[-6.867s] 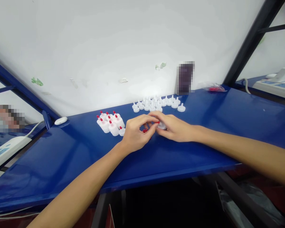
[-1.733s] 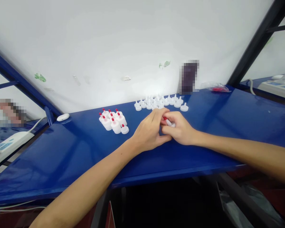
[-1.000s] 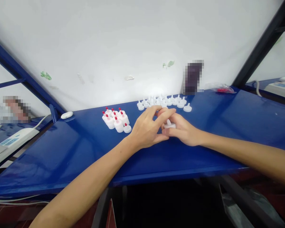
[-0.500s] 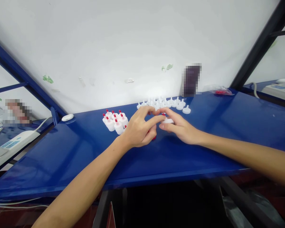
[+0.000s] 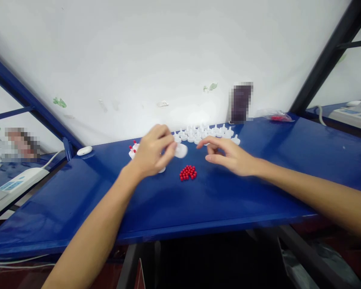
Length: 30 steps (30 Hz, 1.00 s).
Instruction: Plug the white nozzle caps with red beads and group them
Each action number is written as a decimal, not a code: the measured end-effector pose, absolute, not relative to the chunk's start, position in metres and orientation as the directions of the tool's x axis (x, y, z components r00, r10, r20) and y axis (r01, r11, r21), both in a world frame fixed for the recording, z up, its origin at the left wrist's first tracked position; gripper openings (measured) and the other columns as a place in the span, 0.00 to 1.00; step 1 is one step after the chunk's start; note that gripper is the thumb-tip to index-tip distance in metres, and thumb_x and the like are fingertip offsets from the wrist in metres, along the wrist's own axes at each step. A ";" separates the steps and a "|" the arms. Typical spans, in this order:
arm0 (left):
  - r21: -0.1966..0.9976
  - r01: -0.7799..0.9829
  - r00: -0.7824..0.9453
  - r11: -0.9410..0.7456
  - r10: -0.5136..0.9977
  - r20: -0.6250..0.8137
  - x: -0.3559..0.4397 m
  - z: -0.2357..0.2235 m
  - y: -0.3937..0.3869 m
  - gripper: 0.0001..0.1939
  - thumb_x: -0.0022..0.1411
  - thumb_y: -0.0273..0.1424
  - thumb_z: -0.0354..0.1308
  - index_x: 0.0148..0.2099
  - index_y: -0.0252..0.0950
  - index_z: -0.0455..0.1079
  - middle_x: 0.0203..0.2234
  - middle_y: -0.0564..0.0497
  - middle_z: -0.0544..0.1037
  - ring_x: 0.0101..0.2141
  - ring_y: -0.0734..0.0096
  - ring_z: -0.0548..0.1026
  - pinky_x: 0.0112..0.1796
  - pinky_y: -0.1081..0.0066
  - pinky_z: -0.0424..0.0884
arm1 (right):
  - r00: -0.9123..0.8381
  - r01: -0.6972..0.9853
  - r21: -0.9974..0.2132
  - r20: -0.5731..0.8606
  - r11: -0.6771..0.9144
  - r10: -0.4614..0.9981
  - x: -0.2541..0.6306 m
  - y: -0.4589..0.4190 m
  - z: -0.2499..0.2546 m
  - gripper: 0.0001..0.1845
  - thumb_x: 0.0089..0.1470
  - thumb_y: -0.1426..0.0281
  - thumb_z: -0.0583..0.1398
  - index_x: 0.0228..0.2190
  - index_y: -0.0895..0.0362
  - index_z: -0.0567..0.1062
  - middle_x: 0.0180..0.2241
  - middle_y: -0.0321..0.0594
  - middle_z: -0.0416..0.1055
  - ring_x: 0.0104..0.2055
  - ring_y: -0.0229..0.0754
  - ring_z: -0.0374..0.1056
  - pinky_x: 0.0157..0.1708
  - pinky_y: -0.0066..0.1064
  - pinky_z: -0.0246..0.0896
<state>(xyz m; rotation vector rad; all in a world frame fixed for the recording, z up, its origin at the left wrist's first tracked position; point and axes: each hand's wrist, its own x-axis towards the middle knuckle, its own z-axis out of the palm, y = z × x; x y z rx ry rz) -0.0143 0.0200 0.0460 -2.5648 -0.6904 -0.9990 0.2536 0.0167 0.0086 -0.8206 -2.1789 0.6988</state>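
My left hand [image 5: 156, 150] pinches a white nozzle cap [image 5: 181, 150], its round base showing and its tip hidden by the fingers. Behind that hand stand white nozzle caps with red tips [image 5: 132, 150], partly covered. My right hand [image 5: 228, 155] hovers with thumb and fingers apart and nothing between them. Just beyond it, a group of white nozzle caps without red tips [image 5: 195, 134] stands near the wall. Small red tip caps [image 5: 188, 172] lie in a cluster between my hands, on the near side.
The blue table [image 5: 216, 208] runs along a white wall. A small white case [image 5: 84, 150] lies at the left. At the back right are a blurred dark upright object [image 5: 240, 102] and a clear bag with red pieces [image 5: 278, 116]. A white power strip [image 5: 21, 182] is at far left.
My hands have parted. The left one has moved left with the white nozzle cap, towards the red-tipped group, and the right one has let go. The red cluster has come into view.
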 end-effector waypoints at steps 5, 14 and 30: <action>-0.042 0.704 0.597 -0.709 0.559 0.575 -0.069 0.065 0.025 0.14 0.67 0.35 0.52 0.30 0.36 0.71 0.38 0.45 0.72 0.39 0.61 0.69 0.42 0.59 0.68 | -0.282 0.900 -0.190 0.428 0.391 0.859 0.292 0.045 0.028 0.12 0.57 0.63 0.57 0.27 0.56 0.75 0.19 0.39 0.67 0.26 0.45 0.64 0.39 0.41 0.56; 0.004 0.751 0.622 -0.661 0.709 0.333 -0.072 0.055 0.023 0.09 0.57 0.35 0.58 0.34 0.37 0.76 0.50 0.42 0.72 0.51 0.51 0.71 0.53 0.49 0.70 | 0.006 1.000 0.006 0.113 -0.006 0.994 0.330 0.064 0.034 0.29 0.61 0.53 0.51 0.31 0.64 0.79 0.34 0.64 0.76 0.38 0.64 0.73 0.34 0.47 0.64; -0.008 0.737 0.617 -0.676 0.667 0.418 -0.062 0.050 0.021 0.11 0.63 0.36 0.55 0.40 0.36 0.76 0.48 0.42 0.73 0.48 0.55 0.72 0.50 0.56 0.69 | -0.076 0.992 0.102 -0.016 0.077 0.997 0.312 0.058 0.025 0.26 0.64 0.58 0.49 0.42 0.63 0.79 0.43 0.62 0.77 0.43 0.62 0.75 0.40 0.47 0.67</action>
